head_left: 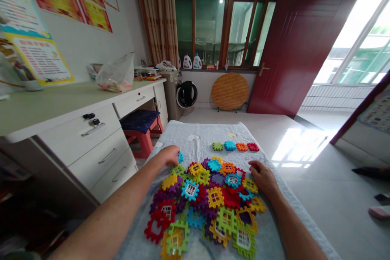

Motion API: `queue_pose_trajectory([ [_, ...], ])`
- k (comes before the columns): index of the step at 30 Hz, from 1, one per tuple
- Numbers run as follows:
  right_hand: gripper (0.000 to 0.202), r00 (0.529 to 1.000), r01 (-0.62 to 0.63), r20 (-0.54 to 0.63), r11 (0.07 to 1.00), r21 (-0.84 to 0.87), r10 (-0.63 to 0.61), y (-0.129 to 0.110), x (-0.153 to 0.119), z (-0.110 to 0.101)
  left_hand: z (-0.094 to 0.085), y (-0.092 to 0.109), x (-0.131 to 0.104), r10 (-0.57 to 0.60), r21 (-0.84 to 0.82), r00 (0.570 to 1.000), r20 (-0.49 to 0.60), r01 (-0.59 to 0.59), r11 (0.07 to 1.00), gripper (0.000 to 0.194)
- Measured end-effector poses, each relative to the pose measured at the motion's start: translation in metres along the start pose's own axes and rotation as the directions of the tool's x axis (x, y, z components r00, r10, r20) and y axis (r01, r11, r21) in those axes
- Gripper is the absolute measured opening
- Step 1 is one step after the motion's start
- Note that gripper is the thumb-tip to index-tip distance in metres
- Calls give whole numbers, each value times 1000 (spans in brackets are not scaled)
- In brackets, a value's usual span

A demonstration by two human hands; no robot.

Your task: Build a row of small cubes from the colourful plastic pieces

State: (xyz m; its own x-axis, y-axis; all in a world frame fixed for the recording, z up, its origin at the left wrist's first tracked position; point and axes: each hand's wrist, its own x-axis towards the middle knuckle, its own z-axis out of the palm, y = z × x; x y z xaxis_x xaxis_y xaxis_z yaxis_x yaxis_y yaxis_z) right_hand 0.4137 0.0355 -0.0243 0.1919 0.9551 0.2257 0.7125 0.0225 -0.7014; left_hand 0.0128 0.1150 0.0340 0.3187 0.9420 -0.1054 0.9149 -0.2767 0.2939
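My left hand (169,155) is at the far left edge of a heap of plastic interlocking tiles (215,197). Its fingers are closed on a blue tile (180,157), partly hidden behind them. My right hand (262,175) rests along the heap's right side, fingers loosely bent and holding nothing that shows, near a yellow tile (250,185). The heap mixes red, yellow, green, blue and purple notched squares, some with window lattices. Beyond it lies a row: a green tile (217,146), a blue tile (230,145), an orange tile (241,146) and a red tile (253,146).
A pale patterned cloth (201,132) covers the table under the tiles. To the left stand a white-fronted desk (100,150) and a red stool (143,130). A washing machine (175,89), a folded round table (230,91) and a red door (292,44) are farther back.
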Motion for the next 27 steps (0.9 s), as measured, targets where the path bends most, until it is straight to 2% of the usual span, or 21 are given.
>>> queue_pose_trajectory([
  [6, 32, 1000, 22, -10, 1000, -4, -22, 2, 1, 1, -2, 7, 0, -7, 152, 1000, 4, 7, 988, 17],
  [11, 31, 999, 26, -27, 999, 20, -25, 0, 0, 0, -4, 14, 5, 42, 160, 997, -63, -31, 987, 27],
  [14, 30, 999, 25, -26, 1000, 12, -25, -2, -1, 0, -3, 26, 14, 91, 129, 990, -110, -76, 989, 39],
  [17, 30, 999, 23, -30, 1000, 17, -22, -3, -1, 0, -2, 50, 29, 159, 91, 977, -141, -147, 985, 48],
  [22, 28, 1000, 12, -25, 1000, 20, -11, -4, -1, 0, 0, 109, 69, 248, 46, 953, -172, -243, 969, 59],
  [24, 27, 1000, 6, -24, 1000, 18, -5, -5, -2, 0, 1, 132, 86, 273, 32, 950, -154, -272, 962, 68],
  [27, 26, 999, 5, -42, 1000, 26, -4, -7, -2, -1, 6, 160, 109, 306, 30, 946, -112, -304, 952, 65],
])
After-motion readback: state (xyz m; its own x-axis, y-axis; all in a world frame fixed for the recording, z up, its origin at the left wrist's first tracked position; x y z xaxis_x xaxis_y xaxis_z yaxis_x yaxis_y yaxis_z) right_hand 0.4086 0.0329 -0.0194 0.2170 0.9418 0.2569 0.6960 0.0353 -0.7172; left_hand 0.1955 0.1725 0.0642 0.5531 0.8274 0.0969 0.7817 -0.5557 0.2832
